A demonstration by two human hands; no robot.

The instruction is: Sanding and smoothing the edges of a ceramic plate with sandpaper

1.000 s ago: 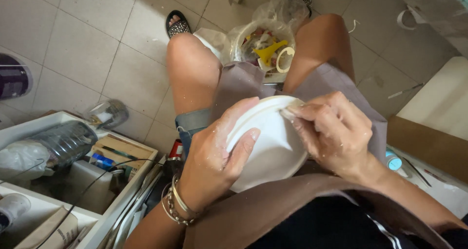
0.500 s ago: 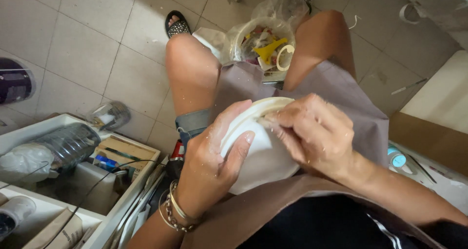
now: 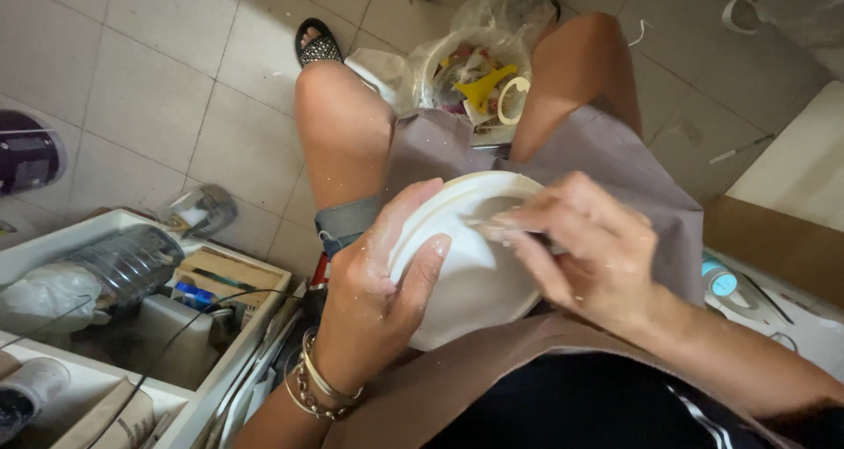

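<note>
Seated, lap work. Left hand [image 3: 374, 295] grip clasps white round lid [image 3: 470, 255] over lap; right hand [image 3: 585, 251] grip pinches small tool at rim, 1 o'clock. Trimming seems underway; continuing needs slow lid rotation.

Person wore grey-mauve shorts [image 3: 607, 150], brown apron [image 3: 457, 387], black top [image 3: 580, 405], metal bracelets [image 3: 318, 386] at left wrist, black sandal [image 3: 316, 43].
</note>
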